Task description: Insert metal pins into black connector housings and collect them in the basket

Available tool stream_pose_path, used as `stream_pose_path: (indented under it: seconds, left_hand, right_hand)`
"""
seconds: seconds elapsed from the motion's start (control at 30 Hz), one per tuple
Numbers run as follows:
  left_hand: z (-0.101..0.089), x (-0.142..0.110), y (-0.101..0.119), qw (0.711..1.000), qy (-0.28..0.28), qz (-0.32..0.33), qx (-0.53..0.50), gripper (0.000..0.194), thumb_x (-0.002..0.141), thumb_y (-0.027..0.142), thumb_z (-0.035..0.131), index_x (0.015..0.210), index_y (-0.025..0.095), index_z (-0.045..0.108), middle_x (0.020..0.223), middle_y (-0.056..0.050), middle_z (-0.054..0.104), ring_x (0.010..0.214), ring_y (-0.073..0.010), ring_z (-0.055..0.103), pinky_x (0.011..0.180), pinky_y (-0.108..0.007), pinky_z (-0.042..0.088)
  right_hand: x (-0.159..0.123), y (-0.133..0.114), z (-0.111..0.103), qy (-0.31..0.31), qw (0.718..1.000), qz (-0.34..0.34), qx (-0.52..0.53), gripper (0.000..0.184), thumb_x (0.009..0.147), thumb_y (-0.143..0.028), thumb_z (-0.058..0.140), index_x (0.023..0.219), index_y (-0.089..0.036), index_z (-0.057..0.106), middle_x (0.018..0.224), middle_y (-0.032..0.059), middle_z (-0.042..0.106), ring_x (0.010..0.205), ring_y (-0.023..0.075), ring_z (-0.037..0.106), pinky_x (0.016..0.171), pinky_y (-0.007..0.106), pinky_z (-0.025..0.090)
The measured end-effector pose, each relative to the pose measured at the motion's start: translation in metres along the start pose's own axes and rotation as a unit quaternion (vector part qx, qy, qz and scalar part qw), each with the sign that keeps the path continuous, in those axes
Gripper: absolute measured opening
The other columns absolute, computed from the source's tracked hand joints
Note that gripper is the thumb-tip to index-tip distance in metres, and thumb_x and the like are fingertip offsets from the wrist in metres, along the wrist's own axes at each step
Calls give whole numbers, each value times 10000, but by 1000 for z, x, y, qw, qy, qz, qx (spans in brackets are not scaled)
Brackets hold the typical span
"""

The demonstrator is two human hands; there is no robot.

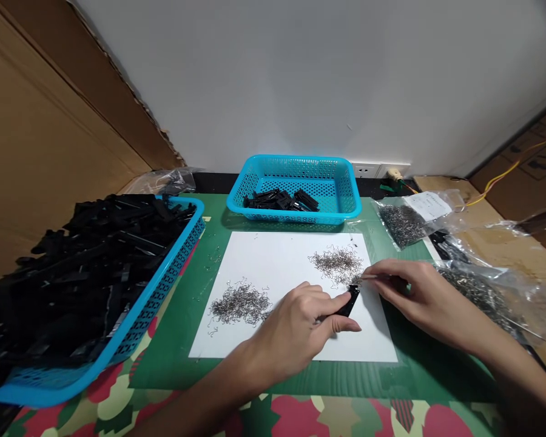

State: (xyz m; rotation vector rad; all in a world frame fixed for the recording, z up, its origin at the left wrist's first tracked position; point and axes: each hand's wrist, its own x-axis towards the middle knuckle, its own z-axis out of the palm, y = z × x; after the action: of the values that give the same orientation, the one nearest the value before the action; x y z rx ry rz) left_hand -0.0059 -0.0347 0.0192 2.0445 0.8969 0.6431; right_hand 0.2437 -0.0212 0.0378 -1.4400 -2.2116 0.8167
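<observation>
My left hand (307, 318) grips a small black plastic part (351, 301) between thumb and fingers, low over a white sheet (291, 255). Close by on the right, my right hand (404, 285) is closed in a pinch at the part's upper end. What its fingertips hold is too small to make out. Just beyond them lies a heap of small bent metal wire pieces (337, 261). A second heap of such wire pieces (240, 303) spreads over the left of the sheet, left of my left hand.
A blue basket (293, 216) with several black parts (279, 200) stands behind the sheet. At left, a larger blue basket (136, 328) is heaped with black pieces (82, 273). Plastic bags of metal pieces (403, 224) lie right, near a wall socket (366, 170) and yellow cable (495, 182).
</observation>
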Motion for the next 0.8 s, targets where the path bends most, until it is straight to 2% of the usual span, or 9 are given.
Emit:
stream_pose_path:
  seconds: [0.1, 0.17, 0.27, 0.37, 0.47, 0.63, 0.8]
  left_hand:
    - [0, -1, -1, 1000, -4, 0, 0, 122, 1001, 268, 687, 1017, 201, 788, 730, 18, 762, 724, -168, 590, 800, -323, 415]
    - [0, -1, -1, 1000, -8, -3, -2, 115, 1002, 254, 686, 1027, 209, 789, 735, 22, 763, 732, -167, 597, 810, -324, 415]
    - [-1, 0, -1, 1000, -17, -10, -2, 106, 1001, 218, 685, 1024, 224, 788, 747, 33, 766, 740, -163, 599, 807, -319, 410]
    - [-2, 1, 1, 1000, -21, -18, 3, 102, 994, 205, 690, 1032, 223, 782, 755, 36, 762, 733, -161, 581, 792, -311, 409]
    - [-4, 2, 2, 999, -26, -25, 11, 109, 996, 191, 681, 1041, 207, 779, 747, 32, 754, 738, -166, 577, 782, -310, 411]
    - [-3, 2, 0, 999, -36, 2, 25, 143, 1000, 146, 661, 1068, 194, 778, 916, 8, 801, 791, -158, 641, 816, -321, 422]
    - [-2, 0, -4, 999, -36, 15, 28, 185, 1019, 116, 615, 1136, 170, 747, 838, 9, 796, 750, -161, 663, 811, -330, 417]
  right_hand:
    - [1, 5, 1, 67, 996, -64, -17, 273, 1054, -232, 496, 1087, -242, 767, 1084, 65, 752, 934, 195, 722, 779, 306, 553]
    - [1, 7, 3, 131, 988, -79, -13, 234, 1039, -241, 549, 1058, -247, 782, 1124, 66, 766, 951, 207, 746, 811, 323, 574]
    - [1, 2, 6, 204, 976, -13, 78, 98, 972, -289, 693, 973, -240, 778, 990, 50, 810, 853, 210, 783, 769, 310, 606]
    - [3, -5, 12, 199, 947, 64, 244, 148, 914, -344, 771, 883, -217, 703, 824, 42, 798, 761, 207, 793, 705, 280, 626]
    - [5, -9, 22, 182, 926, 77, 322, 220, 901, -360, 786, 882, -214, 622, 785, 37, 781, 752, 194, 788, 705, 262, 626]
    - [4, -7, 32, 168, 944, 71, 276, 171, 948, -337, 732, 906, -204, 633, 829, 37, 776, 769, 168, 772, 706, 246, 595]
    - [2, -10, 32, 177, 955, 54, 231, 155, 951, -309, 710, 863, -203, 640, 804, 34, 756, 747, 175, 758, 678, 262, 590]
